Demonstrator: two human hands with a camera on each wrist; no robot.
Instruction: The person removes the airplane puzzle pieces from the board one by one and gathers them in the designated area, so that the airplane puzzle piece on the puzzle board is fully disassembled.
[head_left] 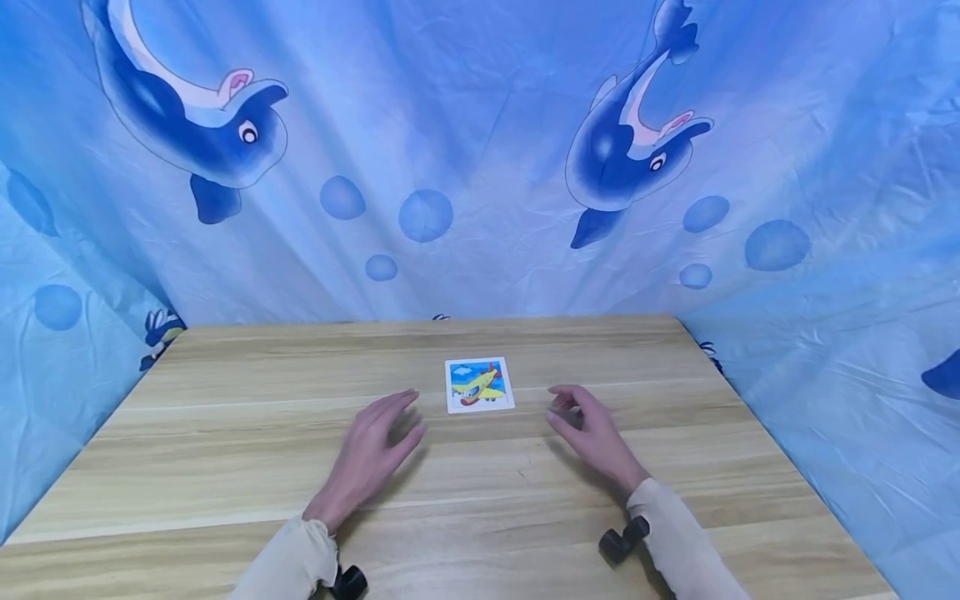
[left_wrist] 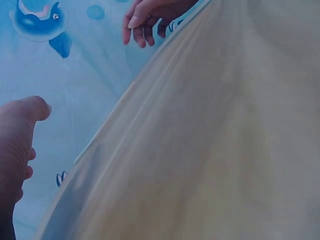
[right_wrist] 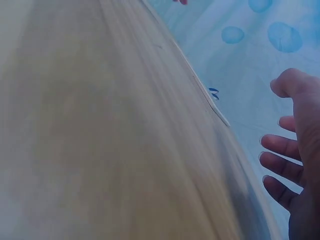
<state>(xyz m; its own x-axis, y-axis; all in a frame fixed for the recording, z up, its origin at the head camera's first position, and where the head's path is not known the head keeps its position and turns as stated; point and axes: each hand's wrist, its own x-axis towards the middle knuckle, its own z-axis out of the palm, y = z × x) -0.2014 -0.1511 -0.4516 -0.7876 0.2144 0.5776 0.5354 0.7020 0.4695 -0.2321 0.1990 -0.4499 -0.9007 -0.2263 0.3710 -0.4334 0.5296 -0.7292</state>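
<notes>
A small square picture card (head_left: 480,385) with a white border lies flat on the wooden table; its print shows a yellow airplane with red tips on a blue sky. To the left of the card is my left hand (head_left: 372,444), fingers relaxed and thumb apart, holding nothing. My right hand (head_left: 591,433) is on the card's other side, its fingers loosely bent with nothing between them. Both hands stay a short way off the card. In the right wrist view the right hand (right_wrist: 305,150) shows spread, bent fingers. The left wrist view catches the left thumb (left_wrist: 25,112) at its edge.
The light wooden tabletop (head_left: 480,533) runs back to a blue curtain (head_left: 495,150) printed with dolphins and bubbles, which also hangs along both sides. Small black devices are strapped at the left wrist (head_left: 349,582) and the right wrist (head_left: 624,540).
</notes>
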